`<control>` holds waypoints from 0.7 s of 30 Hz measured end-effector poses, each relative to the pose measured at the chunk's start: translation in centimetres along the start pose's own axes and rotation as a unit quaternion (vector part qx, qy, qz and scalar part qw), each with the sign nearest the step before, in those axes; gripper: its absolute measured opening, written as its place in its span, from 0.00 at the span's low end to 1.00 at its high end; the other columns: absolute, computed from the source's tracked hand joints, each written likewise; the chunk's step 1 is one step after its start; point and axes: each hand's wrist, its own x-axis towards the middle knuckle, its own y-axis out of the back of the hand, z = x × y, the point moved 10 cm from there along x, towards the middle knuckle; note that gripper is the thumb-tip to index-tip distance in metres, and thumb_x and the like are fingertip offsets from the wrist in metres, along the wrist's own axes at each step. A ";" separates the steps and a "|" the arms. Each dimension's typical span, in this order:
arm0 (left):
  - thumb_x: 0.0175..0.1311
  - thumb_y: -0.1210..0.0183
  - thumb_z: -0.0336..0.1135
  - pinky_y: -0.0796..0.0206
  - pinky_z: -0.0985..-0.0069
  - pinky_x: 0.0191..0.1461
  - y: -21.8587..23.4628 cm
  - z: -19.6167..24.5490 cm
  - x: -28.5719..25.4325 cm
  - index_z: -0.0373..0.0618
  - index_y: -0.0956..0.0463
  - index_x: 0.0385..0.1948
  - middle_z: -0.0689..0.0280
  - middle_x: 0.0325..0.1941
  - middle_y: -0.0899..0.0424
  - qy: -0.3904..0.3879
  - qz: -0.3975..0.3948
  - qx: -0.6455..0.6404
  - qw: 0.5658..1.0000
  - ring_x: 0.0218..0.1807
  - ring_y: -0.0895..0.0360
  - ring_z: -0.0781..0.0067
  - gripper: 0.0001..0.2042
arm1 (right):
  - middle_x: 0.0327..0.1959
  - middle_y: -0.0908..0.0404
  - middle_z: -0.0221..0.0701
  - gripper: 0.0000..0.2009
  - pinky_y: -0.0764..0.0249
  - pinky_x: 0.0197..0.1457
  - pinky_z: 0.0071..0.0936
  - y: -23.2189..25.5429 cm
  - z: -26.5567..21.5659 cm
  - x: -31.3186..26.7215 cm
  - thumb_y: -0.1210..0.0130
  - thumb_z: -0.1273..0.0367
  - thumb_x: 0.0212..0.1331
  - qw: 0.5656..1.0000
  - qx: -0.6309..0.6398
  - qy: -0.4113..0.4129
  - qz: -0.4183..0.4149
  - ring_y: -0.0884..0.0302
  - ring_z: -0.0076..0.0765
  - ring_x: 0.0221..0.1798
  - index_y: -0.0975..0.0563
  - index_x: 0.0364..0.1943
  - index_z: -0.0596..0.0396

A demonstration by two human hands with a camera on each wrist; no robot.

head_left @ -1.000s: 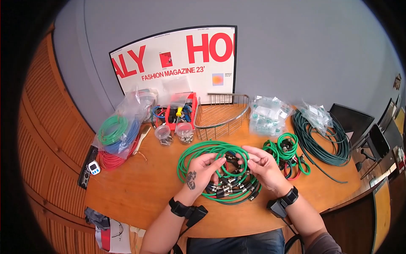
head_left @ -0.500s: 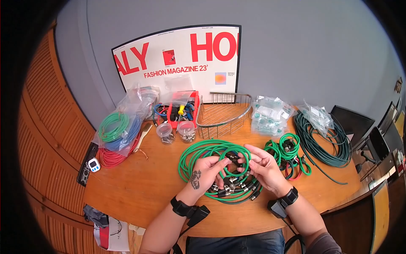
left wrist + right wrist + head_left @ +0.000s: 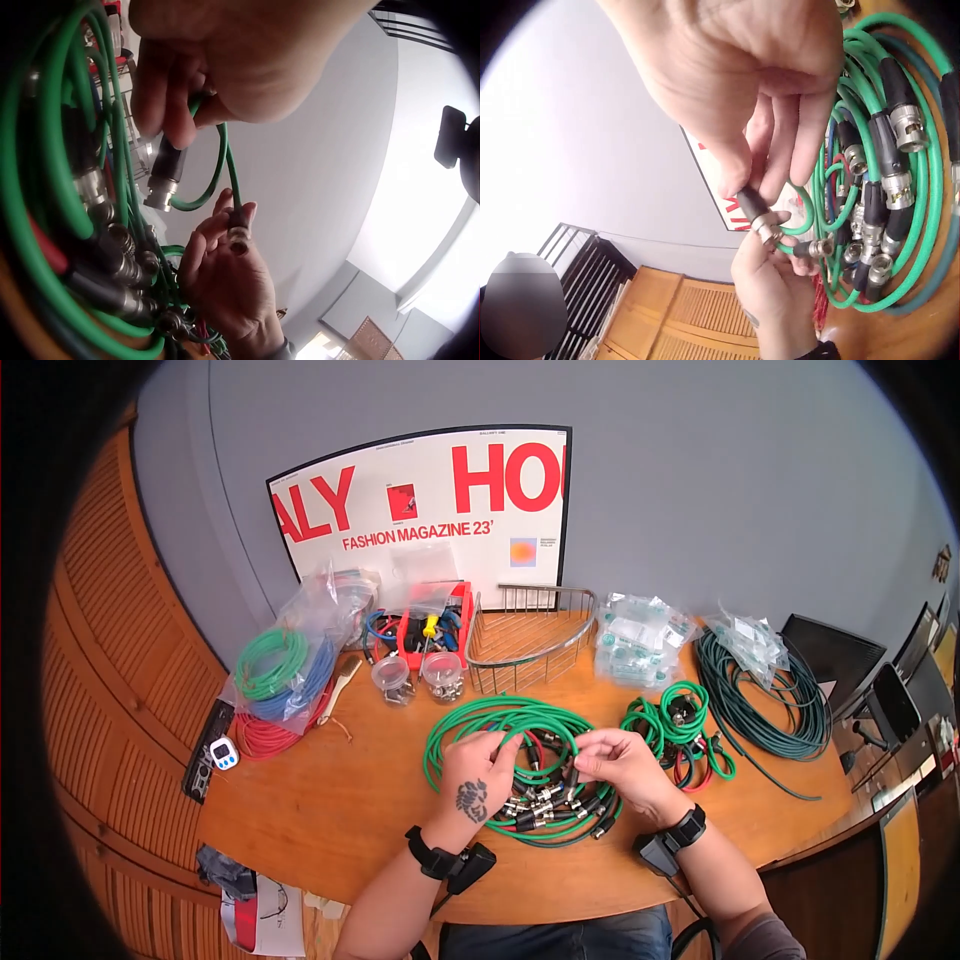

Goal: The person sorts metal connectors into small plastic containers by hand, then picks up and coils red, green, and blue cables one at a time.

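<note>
Both hands hold a short green cable with BNC connectors, bent into a loop [image 3: 548, 724] above a pile of green cables [image 3: 436, 740]. My left hand [image 3: 472, 778] curls its fingers round the cable beside one connector [image 3: 166, 171], whose black boot and metal tip stick out below the fingers. Thumb and fingertips of my right hand [image 3: 630, 768] pinch the black boot of the other connector [image 3: 753, 204], metal tip pointing away from the hand. Under the hands, the pile shows many metal connectors [image 3: 898, 189] with black boots, plus a few red and blue cables.
A smaller green coil [image 3: 683, 715] lies right of the pile, with a dark green coil [image 3: 770, 700] behind it. At the back stand a wire basket [image 3: 530, 650], a red bin [image 3: 465, 600] and plastic cups [image 3: 442, 672]. Bagged cables [image 3: 275, 670] lie left, bagged parts [image 3: 645, 635] right.
My left hand has rolled over, its back now facing up. The right fingers have drawn in and now pinch a connector, where they were spread along the green loop before.
</note>
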 end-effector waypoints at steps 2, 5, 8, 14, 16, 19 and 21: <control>0.67 0.40 0.31 0.42 0.79 0.13 -0.7 0.2 -0.3 0.32 0.25 0.19 0.66 0.15 0.27 0.017 -0.023 -0.032 0.999 0.12 0.26 0.78 0.15 | 0.33 0.14 0.31 0.10 0.18 0.42 0.22 0.2 0.3 0.1 0.36 0.75 0.59 1.000 0.010 -0.001 0.000 0.16 0.25 0.36 0.20 0.44 0.60; 0.68 0.40 0.32 0.41 0.80 0.13 -1.3 0.9 -0.6 0.34 0.26 0.19 0.66 0.16 0.26 0.098 -0.078 -0.094 0.988 0.12 0.26 0.78 0.16 | 0.31 0.15 0.31 0.07 0.18 0.38 0.21 -0.7 -1.0 -0.1 0.35 0.77 0.58 0.999 -0.026 0.037 -0.007 0.15 0.26 0.34 0.22 0.37 0.61; 0.69 0.41 0.34 0.40 0.81 0.14 -2.3 -0.1 -0.9 0.35 0.24 0.23 0.67 0.17 0.24 0.138 -0.127 -0.112 0.976 0.13 0.25 0.79 0.14 | 0.27 0.18 0.27 0.08 0.20 0.35 0.19 -0.6 -1.8 -0.2 0.34 0.76 0.57 0.988 -0.079 0.130 0.015 0.15 0.24 0.33 0.22 0.36 0.60; 0.70 0.42 0.37 0.38 0.82 0.14 -4.4 -1.3 -2.0 0.34 0.22 0.29 0.66 0.18 0.23 0.211 -0.204 -0.192 0.937 0.13 0.24 0.78 0.14 | 0.30 0.23 0.24 0.10 0.26 0.30 0.14 0.0 -2.6 -0.2 0.34 0.76 0.57 0.961 -0.215 0.165 0.053 0.22 0.17 0.26 0.24 0.39 0.60; 0.71 0.42 0.38 0.38 0.83 0.13 -4.1 -2.1 -1.7 0.34 0.22 0.28 0.66 0.19 0.24 0.211 -0.189 -0.208 0.936 0.13 0.24 0.77 0.14 | 0.35 0.24 0.26 0.15 0.23 0.33 0.16 0.0 -2.9 -0.2 0.37 0.78 0.59 0.981 -0.067 0.176 0.044 0.20 0.19 0.30 0.27 0.49 0.59; 0.70 0.42 0.38 0.38 0.82 0.13 -3.6 -2.1 -1.4 0.35 0.23 0.28 0.66 0.18 0.24 0.217 -0.178 -0.247 0.928 0.12 0.25 0.76 0.15 | 0.38 0.25 0.27 0.19 0.20 0.38 0.17 -0.7 -2.9 -0.4 0.40 0.80 0.61 0.991 -0.054 0.125 0.015 0.19 0.21 0.34 0.30 0.55 0.58; 0.70 0.42 0.39 0.37 0.82 0.13 -3.7 -2.0 -1.3 0.35 0.23 0.28 0.66 0.19 0.25 0.224 -0.180 -0.284 0.915 0.12 0.26 0.76 0.15 | 0.38 0.24 0.27 0.21 0.21 0.35 0.16 -0.8 -2.6 -0.3 0.38 0.80 0.59 0.993 -0.084 0.081 0.014 0.20 0.21 0.33 0.30 0.56 0.58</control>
